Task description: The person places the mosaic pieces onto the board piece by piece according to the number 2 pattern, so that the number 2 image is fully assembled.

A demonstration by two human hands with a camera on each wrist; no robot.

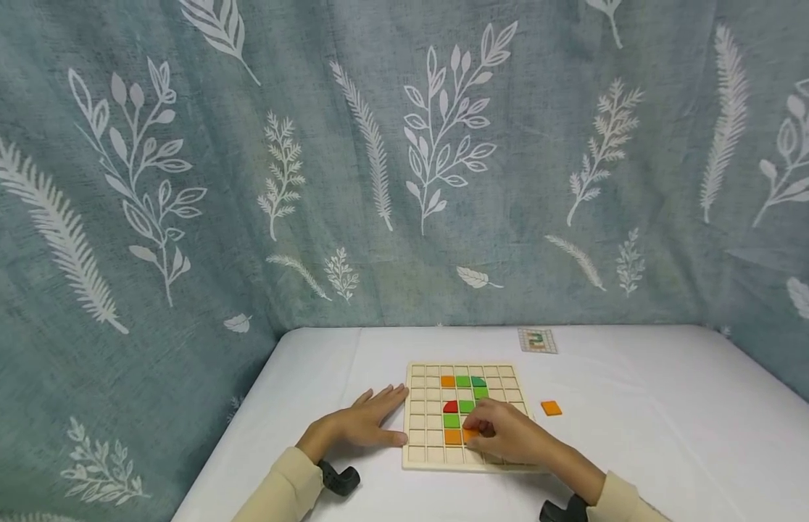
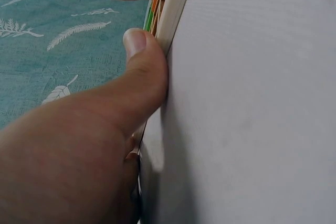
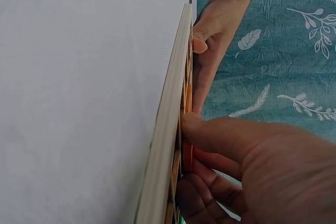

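A light wooden grid board (image 1: 417, 420) lies on the table. In its cells sit an orange tile (image 1: 447, 381), several green tiles (image 1: 463, 381), a red tile with a rounded corner (image 1: 450, 407) and another orange tile (image 1: 453, 437) in a lower row. My right hand (image 1: 505, 433) pinches an orange square tile (image 3: 188, 158) between thumb and fingers, low over the cell right of that lower orange one. Fingers spread, my left hand (image 1: 365, 420) rests at the board's left edge. The left wrist view shows its thumb (image 2: 137, 45) touching the board's side.
A loose orange tile (image 1: 551, 408) lies on the white tablecloth (image 1: 639, 420) right of the board. Behind it, near the table's far edge, is a small pattern card (image 1: 538, 341) with a grid design. A teal leaf-print curtain (image 1: 391, 145) hangs behind the table.
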